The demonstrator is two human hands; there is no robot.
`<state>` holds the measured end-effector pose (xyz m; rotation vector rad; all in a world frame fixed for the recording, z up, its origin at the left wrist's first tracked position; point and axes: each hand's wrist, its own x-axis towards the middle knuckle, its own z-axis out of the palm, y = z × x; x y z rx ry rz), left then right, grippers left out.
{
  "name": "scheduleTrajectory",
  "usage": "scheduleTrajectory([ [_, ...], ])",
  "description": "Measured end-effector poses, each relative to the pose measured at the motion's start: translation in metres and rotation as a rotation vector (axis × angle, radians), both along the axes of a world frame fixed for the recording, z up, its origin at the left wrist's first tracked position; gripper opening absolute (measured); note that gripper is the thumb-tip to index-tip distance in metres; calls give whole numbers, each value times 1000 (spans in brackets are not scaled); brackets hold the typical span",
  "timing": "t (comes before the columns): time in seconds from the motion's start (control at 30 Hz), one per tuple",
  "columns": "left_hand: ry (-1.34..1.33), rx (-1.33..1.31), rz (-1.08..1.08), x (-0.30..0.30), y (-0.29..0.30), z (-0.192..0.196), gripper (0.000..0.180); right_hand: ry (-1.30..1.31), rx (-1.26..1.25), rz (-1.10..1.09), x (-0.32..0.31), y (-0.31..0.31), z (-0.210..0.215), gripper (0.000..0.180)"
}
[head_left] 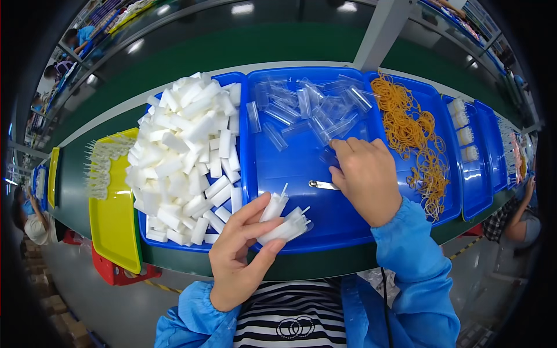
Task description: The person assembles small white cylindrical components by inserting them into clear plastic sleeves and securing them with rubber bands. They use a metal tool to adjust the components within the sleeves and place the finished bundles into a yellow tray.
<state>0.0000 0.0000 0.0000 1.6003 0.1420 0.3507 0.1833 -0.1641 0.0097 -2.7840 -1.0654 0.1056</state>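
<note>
My left hand (pixel 243 249) is closed around several white bundles (pixel 284 227) that look wrapped in clear plastic, with thin white stems poking out. It hovers over the near left corner of the middle blue tray (pixel 278 168). Within that tray, my right hand (pixel 365 177) is curled, thumb and index finger about a clear plastic tube (pixel 327 156) that is partly hidden by the fingers. Beyond the fingertips lies a loose heap of clear plastic tubes (pixel 333 110). A small metal strip (pixel 323 185) rests on the tray floor beside my right thumb.
Left of the middle tray, a blue tray is piled high with white foam blocks (pixel 185 145). Farther left, a yellow tray (pixel 116 232) bears small white stemmed pieces (pixel 107 165). At right, tan rubber bands (pixel 406 122) fill another blue tray (pixel 449 174). A red stool (pixel 119 272) stands below the table.
</note>
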Motion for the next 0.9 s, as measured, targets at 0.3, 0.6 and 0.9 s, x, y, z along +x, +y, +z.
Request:
scheduleTrajectory([
  [0.3,12,-75,62,-1,-3,0,32,1072,1294,-187,-43,7,29,41],
  [0.6,15,-114,122,0,-4,-1,29,893,1222,75,-62,11,5,45],
  [0.9,-38,-14,103,0,-2,0,24,829,1231,139,-67,4,0,45],
])
